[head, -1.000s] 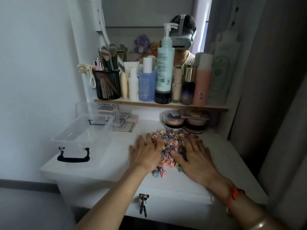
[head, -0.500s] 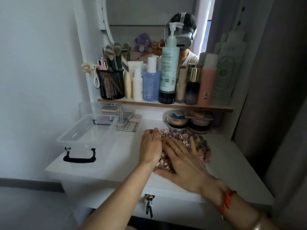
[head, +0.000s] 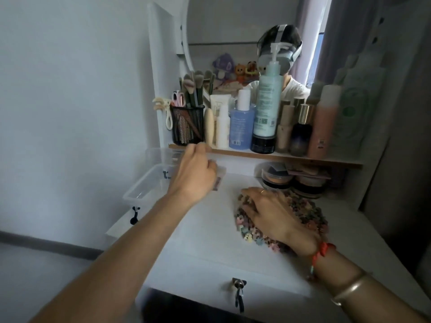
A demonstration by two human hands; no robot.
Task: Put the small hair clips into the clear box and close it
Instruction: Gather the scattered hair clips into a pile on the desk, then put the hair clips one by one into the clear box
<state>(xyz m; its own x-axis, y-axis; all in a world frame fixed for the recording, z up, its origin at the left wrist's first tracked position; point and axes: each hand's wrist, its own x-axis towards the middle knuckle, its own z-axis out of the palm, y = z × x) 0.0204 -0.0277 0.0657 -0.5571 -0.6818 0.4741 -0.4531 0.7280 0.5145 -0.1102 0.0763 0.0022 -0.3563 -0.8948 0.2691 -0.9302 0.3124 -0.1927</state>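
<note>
In the head view, the clear box (head: 140, 191) is sitting open at the left end of the white tabletop (head: 210, 229), its black handle latch (head: 134, 216) hanging down at the near end. Nothing can be made out inside it; its far part is hiding behind the left hand (head: 194, 174). That hand is hovering over the box's right edge with fingers curled; it is blurred, so whether its grip is holding any clips cannot be told.

The small hair clips (head: 310, 213) are lying in a heap on the tabletop, well right of the box. The right hand (head: 275, 213) is lying over the heap, fingers bending down into its left edge; whether the grip is closing on clips cannot be told.

On the shelf (head: 303, 158) behind, a black mesh cup (head: 186, 127) is holding makeup brushes (head: 193, 87) and pink scissors (head: 178, 97), with a pump bottle (head: 265, 108) and other bottles beside it. Powder jars (head: 275, 179) are sitting under the shelf, just behind the heap.
</note>
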